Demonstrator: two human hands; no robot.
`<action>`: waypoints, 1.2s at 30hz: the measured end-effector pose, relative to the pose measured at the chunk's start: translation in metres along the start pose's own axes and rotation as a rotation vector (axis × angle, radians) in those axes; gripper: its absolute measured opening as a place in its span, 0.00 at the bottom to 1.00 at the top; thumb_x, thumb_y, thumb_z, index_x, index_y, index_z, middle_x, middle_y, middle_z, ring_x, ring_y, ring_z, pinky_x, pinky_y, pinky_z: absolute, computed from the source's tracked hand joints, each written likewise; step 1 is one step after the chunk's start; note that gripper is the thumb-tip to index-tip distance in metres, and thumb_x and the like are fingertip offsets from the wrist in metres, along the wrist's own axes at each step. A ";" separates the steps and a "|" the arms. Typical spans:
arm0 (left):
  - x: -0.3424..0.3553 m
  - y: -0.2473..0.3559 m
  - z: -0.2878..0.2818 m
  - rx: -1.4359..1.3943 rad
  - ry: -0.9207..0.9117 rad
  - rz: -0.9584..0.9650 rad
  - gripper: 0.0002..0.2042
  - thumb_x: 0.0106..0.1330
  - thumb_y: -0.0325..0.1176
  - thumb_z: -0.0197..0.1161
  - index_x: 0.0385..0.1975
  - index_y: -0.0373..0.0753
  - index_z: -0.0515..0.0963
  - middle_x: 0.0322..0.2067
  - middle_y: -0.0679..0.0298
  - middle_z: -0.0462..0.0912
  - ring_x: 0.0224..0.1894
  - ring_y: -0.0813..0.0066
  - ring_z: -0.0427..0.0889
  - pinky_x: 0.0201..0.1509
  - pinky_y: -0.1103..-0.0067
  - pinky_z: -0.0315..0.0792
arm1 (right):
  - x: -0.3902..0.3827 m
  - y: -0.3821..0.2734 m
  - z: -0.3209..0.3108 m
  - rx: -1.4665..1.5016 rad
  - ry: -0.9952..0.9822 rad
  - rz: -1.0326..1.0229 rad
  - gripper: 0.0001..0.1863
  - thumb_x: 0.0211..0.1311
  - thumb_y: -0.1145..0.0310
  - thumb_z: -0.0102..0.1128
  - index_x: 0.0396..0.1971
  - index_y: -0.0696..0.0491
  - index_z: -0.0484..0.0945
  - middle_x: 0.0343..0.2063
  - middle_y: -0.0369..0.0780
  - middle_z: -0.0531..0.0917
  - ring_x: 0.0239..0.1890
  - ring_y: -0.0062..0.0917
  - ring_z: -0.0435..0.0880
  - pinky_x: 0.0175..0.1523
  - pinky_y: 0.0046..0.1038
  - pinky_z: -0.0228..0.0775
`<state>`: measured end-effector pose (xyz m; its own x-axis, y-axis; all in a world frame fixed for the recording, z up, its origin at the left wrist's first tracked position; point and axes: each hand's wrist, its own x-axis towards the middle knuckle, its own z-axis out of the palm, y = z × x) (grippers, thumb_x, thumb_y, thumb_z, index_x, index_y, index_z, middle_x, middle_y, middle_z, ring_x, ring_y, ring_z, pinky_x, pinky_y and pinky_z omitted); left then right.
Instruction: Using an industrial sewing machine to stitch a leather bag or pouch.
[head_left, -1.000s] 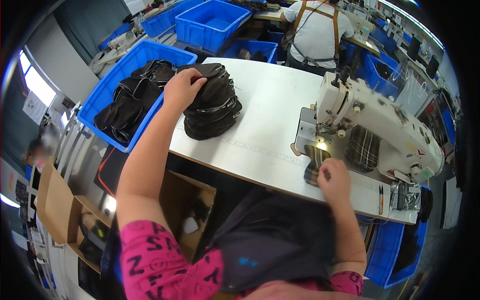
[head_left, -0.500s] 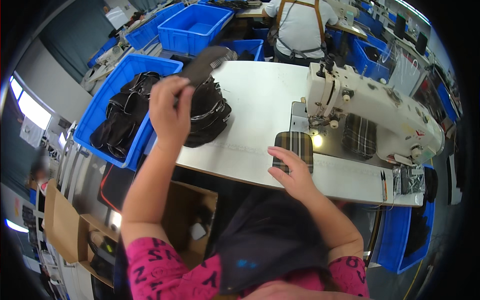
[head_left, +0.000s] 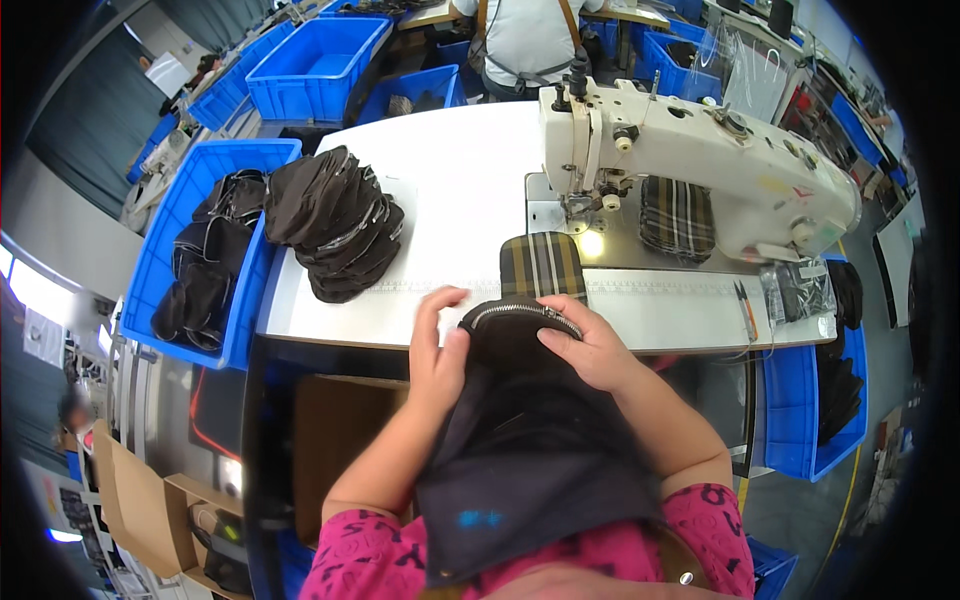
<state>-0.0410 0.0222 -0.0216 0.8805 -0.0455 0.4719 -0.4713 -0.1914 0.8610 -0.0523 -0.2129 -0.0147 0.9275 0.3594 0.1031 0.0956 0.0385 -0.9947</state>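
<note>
In front of my body, my right hand (head_left: 600, 352) pinches the right side of a dark brown zippered fabric piece (head_left: 515, 340). A silver zipper runs along its curved upper edge. My left hand (head_left: 438, 350) is at the piece's left edge, thumb and fingers spread apart; whether it touches the fabric is hard to see. Just beyond lies a plaid padded piece (head_left: 541, 262) with rounded corners, its near part hidden by the zippered piece. To the left, a tall stack of dark fabric pieces (head_left: 335, 225) rests on the white table (head_left: 450, 160).
A white sewing machine (head_left: 700, 140) stands at the right, with a stack of plaid pieces (head_left: 677, 218) under its arm. Beside the table's left end is a blue bin (head_left: 285, 150) of dark pieces. Pens (head_left: 745, 308) and a clear plastic packet (head_left: 800, 290) lie right. Another person (head_left: 525, 45) sits beyond.
My left hand has brought the dark zippered piece from the stack to in front of my body. My right hand has left the plaid piece and taken hold of the zippered one.
</note>
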 end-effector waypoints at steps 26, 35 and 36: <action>-0.012 0.003 0.020 -0.118 -0.762 -0.584 0.07 0.67 0.27 0.70 0.41 0.32 0.84 0.36 0.67 0.87 0.38 0.83 0.80 0.45 0.83 0.74 | -0.035 0.047 0.014 0.152 -0.058 -0.070 0.06 0.71 0.71 0.61 0.43 0.53 0.74 0.34 0.33 0.80 0.38 0.19 0.77 0.44 0.26 0.72; -0.022 -0.019 -0.005 -0.322 -0.764 -0.598 0.04 0.73 0.28 0.63 0.41 0.36 0.81 0.38 0.69 0.85 0.41 0.82 0.79 0.51 0.82 0.72 | -0.030 0.018 -0.009 0.938 0.107 -0.079 0.04 0.72 0.77 0.56 0.40 0.51 0.74 0.29 0.30 0.75 0.26 0.14 0.71 0.33 0.18 0.63; -0.026 -0.022 -0.006 -0.382 -0.753 -0.598 0.05 0.75 0.30 0.62 0.42 0.37 0.80 0.39 0.68 0.85 0.42 0.81 0.79 0.53 0.81 0.71 | -0.031 0.014 -0.007 0.884 0.141 -0.059 0.04 0.72 0.77 0.57 0.39 0.51 0.74 0.29 0.31 0.75 0.26 0.15 0.71 0.33 0.18 0.64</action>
<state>-0.0539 0.0332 -0.0517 0.7178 -0.6723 -0.1811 0.1848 -0.0669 0.9805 -0.0770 -0.2302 -0.0315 0.9713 0.2182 0.0944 -0.1147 0.7779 -0.6178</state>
